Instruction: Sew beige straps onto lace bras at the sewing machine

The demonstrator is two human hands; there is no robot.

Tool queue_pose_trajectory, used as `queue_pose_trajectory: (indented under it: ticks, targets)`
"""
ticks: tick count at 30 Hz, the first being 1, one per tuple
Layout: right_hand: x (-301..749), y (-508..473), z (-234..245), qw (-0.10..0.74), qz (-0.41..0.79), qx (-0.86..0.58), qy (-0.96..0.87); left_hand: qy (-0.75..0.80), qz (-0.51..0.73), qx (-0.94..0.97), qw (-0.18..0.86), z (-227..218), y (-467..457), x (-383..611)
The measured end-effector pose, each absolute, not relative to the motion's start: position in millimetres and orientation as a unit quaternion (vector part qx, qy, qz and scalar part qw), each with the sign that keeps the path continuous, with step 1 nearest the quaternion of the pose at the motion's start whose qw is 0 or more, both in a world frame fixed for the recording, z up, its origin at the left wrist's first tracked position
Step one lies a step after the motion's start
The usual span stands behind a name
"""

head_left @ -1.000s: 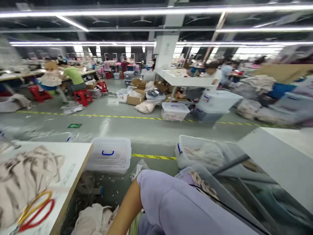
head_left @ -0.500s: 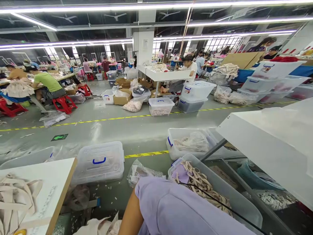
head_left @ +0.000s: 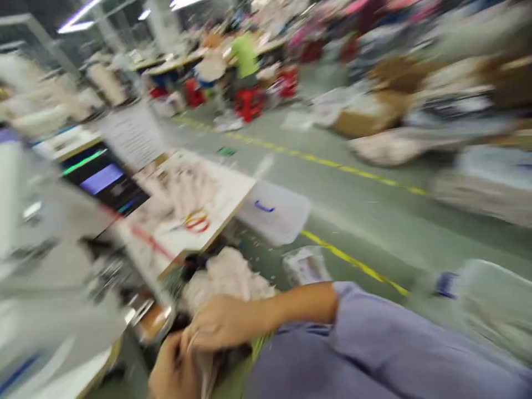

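Observation:
My right hand (head_left: 224,327) reaches in from the right out of a purple sleeve, its fingers closed on a pale fabric strip (head_left: 206,370). Close against it at the bottom is my left hand (head_left: 173,368), fingers pinched together on the same strip. The strip hangs down between the two hands, and its lower end runs out of view. Just beyond the hands lies a heap of cream fabric pieces (head_left: 233,274). Motion blur hides the finer detail of the fingers.
A white table (head_left: 228,191) carries pale fabric strips (head_left: 183,185) and scissors (head_left: 196,220) with orange and yellow handles. Left stands a machine with a lit panel (head_left: 102,178). A lidded clear bin (head_left: 276,213) and a plastic bag (head_left: 306,265) sit on the floor. A person in green (head_left: 245,55) sits farther off.
The view has swung left and down, bringing the machine, the scissors and both hands into sight. Earlier, only part of the right arm and its purple sleeve showed.

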State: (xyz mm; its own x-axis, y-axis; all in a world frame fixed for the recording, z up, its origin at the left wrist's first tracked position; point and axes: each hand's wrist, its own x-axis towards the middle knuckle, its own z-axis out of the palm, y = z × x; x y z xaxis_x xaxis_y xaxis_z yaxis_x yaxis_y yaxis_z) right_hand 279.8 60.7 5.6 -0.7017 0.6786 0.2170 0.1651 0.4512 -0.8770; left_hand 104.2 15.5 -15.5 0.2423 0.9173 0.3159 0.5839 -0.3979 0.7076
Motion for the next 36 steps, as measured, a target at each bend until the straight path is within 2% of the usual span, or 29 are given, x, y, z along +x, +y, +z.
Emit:
queue_pose_trajectory:
  ticks: [2, 5, 8, 13, 18, 28, 36]
  targets:
    - [239.6, 57.6, -12.1, 0.277, 0.491, -0.248, -0.788, 0.611, 0.359, 0.683, 0.179, -19.5, -6.6, 70.6]
    - [220.0, 57.4, -26.1, 0.277, 0.513, -0.289, -0.759, 0.665, 0.364, 0.623, 0.191, -20.2, -22.5, 49.7]
    - [223.1, 63.5, -23.5, 0.257, 0.508, -0.294, -0.768, 0.680, 0.368, 0.603, 0.194, -14.9, -26.5, 49.3]
    - [219.9, 79.4, -12.5, 0.245, 0.405, -0.296, -0.830, 0.646, 0.341, 0.672, 0.121, -3.8, -32.4, 46.1]
    - [211.8, 84.7, -6.5, 0.197, 0.471, -0.243, -0.825, 0.617, 0.312, 0.719, 0.069, 2.0, -36.4, 36.2]
    - [215.6, 93.1, 3.7, 0.117, 0.577, -0.206, -0.782, 0.652, 0.304, 0.685, 0.116, 2.5, -34.6, 34.3]
    - [218.5, 91.1, 6.7, 0.108, 0.543, -0.197, -0.809, 0.638, 0.269, 0.692, 0.206, 10.1, -24.5, 29.3]
